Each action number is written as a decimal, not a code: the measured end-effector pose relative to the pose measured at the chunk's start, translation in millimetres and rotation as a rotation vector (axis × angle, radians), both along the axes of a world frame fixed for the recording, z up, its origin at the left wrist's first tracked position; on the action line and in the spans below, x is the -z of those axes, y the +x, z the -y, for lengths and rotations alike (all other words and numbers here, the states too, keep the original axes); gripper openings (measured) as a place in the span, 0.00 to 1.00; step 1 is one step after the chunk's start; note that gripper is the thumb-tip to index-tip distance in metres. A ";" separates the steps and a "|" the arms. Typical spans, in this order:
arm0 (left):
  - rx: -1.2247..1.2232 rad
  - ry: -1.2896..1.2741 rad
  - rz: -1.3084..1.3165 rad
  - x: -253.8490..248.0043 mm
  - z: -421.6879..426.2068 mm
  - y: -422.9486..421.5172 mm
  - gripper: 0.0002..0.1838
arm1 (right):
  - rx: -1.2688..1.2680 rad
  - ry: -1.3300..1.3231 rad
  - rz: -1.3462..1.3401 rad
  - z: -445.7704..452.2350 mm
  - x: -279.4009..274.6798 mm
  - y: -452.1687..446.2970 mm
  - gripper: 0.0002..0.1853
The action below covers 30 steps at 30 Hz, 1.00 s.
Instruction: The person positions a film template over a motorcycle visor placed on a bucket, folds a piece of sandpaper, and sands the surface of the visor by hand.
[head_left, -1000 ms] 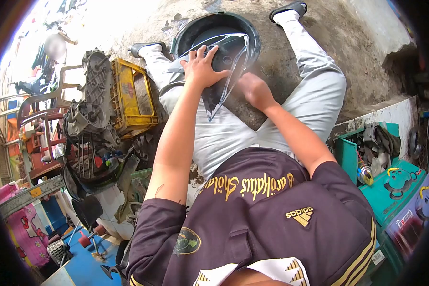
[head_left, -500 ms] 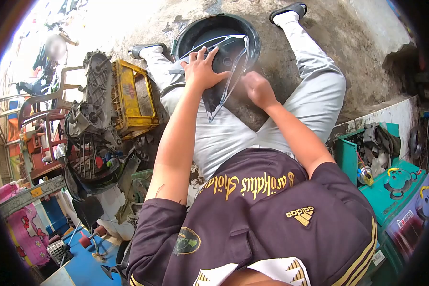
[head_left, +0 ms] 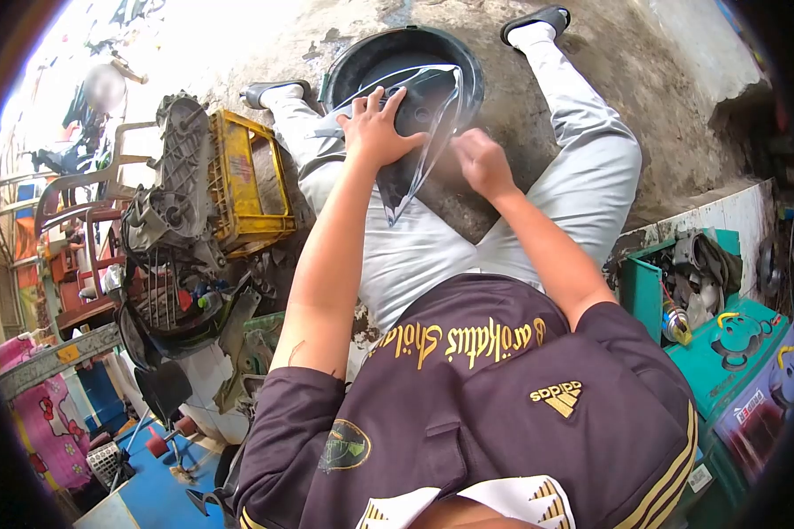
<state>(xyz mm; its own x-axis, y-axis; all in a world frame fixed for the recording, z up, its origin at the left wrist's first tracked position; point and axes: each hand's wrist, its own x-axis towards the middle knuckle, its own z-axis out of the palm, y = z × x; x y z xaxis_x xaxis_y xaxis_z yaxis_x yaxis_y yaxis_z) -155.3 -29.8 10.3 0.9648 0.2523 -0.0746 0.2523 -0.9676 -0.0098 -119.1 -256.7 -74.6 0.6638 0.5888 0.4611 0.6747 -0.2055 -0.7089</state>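
A dark, glossy panel with a pale shiny edge leans at an angle over a black round basin, its pointed lower end above my light grey trousers. My left hand lies on the panel with fingers spread and thumb stretched toward its middle. Just right of the panel's edge is my right hand, its fingers curled in. Whatever it may hold is hidden, and the area around its fingertips is blurred. A round hole or boss shows on the panel.
To the left stand a yellow crate and a grey metal engine casing. On the right are an open green toolbox with parts inside and a green case. Worn concrete floor surrounds my legs.
My right hand has shifted slightly, its fingers turned a little and still curled. The left hand and the panel stay almost where they were.
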 end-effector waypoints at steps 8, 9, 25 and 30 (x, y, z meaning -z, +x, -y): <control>-0.005 -0.003 -0.011 0.9 1.4 1.1 0.58 | 0.150 0.050 -0.011 -0.9 1.0 1.8 0.04; -0.006 0.000 -0.010 0.4 0.1 1.4 0.58 | 0.236 0.070 -0.090 -1.5 -2.2 3.4 0.04; -0.011 -0.017 0.000 -1.8 1.6 0.4 0.57 | 0.100 0.054 -0.087 -8.8 -1.5 -4.6 0.05; -0.011 -0.024 0.022 -0.1 0.7 -0.7 0.57 | -0.011 0.047 -0.050 -5.3 -1.2 -5.8 0.05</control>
